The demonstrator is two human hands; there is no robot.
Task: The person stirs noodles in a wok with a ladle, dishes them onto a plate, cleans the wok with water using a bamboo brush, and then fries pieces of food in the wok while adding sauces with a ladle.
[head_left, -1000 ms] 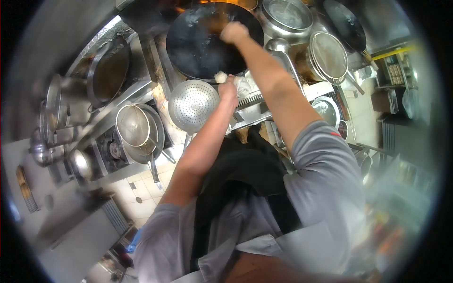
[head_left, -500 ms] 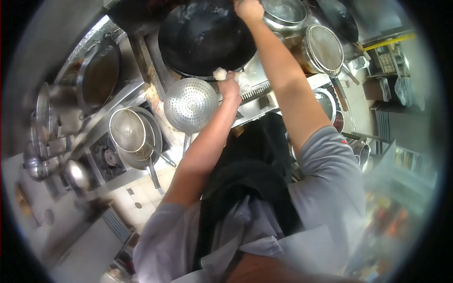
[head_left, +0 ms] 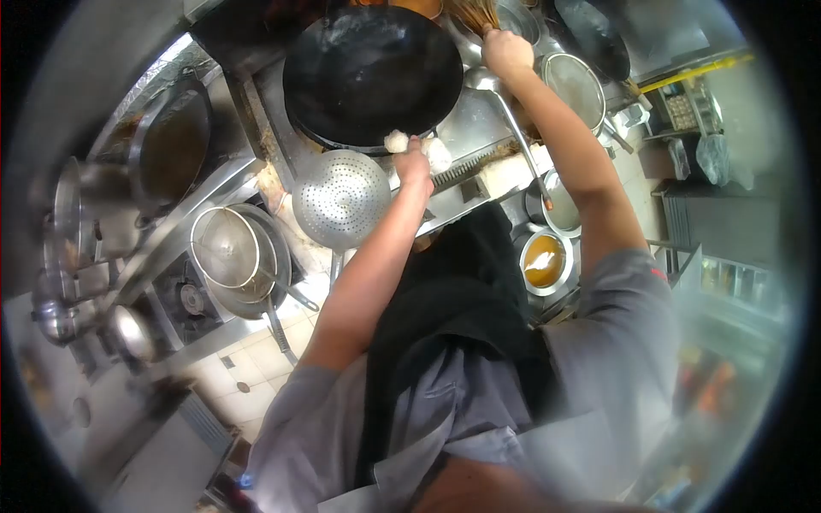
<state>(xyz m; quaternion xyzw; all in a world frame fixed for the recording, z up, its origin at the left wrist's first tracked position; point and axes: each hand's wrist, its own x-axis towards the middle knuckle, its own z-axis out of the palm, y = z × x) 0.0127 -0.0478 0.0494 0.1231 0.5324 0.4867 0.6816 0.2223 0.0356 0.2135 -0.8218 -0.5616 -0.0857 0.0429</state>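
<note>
My left hand (head_left: 413,164) is closed on a white cloth (head_left: 437,155) at the front edge of a large black wok (head_left: 372,77). Some of the cloth bulges out on both sides of my fingers. The wok looks dark and wet inside. Up at the top right, my right hand (head_left: 508,53) grips a bamboo brush (head_left: 473,13) over a metal bowl (head_left: 519,19). A ladle (head_left: 483,79) lies just below that hand, its long handle pointing down to the right. A round perforated skimmer (head_left: 341,199) rests to the left of my left forearm.
Wire strainers (head_left: 226,247) lie over a pan at the left, near a burner (head_left: 190,298). Another strainer (head_left: 574,89) is beside my right forearm. A pot of yellow-brown liquid (head_left: 544,261) stands right of my apron. A second wok (head_left: 172,144) sits at the upper left.
My right hand has moved from over the wok to the right, with the brush now visible in it. The ladle and the pot of liquid have come into fuller view. My left hand stays at the wok's edge.
</note>
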